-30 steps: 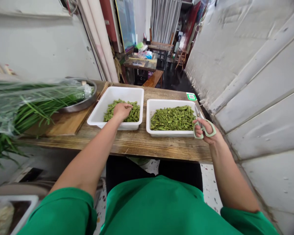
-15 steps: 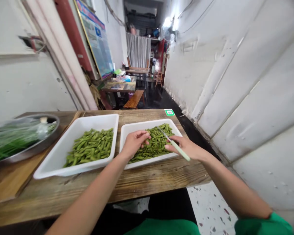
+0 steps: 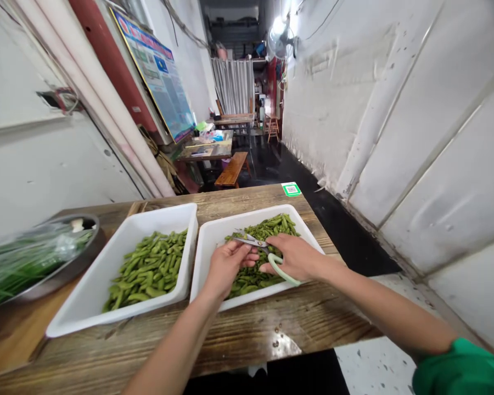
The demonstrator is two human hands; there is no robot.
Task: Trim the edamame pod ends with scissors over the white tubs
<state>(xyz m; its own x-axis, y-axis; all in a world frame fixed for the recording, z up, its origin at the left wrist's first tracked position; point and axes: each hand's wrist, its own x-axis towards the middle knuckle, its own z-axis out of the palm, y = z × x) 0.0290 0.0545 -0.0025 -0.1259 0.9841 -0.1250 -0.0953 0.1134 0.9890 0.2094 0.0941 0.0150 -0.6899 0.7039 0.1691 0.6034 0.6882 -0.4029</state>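
The wooden table (image 3: 321,318) is the largest thing, and on it stand two white trays, side by side: the left tray (image 3: 93,282) and the right tray (image 3: 206,244). At the far left there is one wide poster (image 3: 152,71) on the wall; it has many printed lines, but they are too small for reading. Near the left tray is one metal bowl (image 3: 94,241), which carries long greens (image 3: 16,263) under clear plastic, and one board (image 3: 16,334) lies beneath it. Each tray holds one heap of green pods (image 3: 148,269), too many to count. Two hands work above the right tray. The left hand (image 3: 226,263) has its fingertips close together by the blades; I cannot tell if a pod is between them. The right hand (image 3: 300,258) has its fingers clamped on the handle of one pair of scissors (image 3: 280,270), pale green. One second ago the left hand was among the pods of the left tray; half a second ago the blades pointed forward, away from it, and now they are turned to the left, just over its fingertips. The smallest thing is one green tag (image 3: 291,190) on the far corner, with one square code and no words that I can read.
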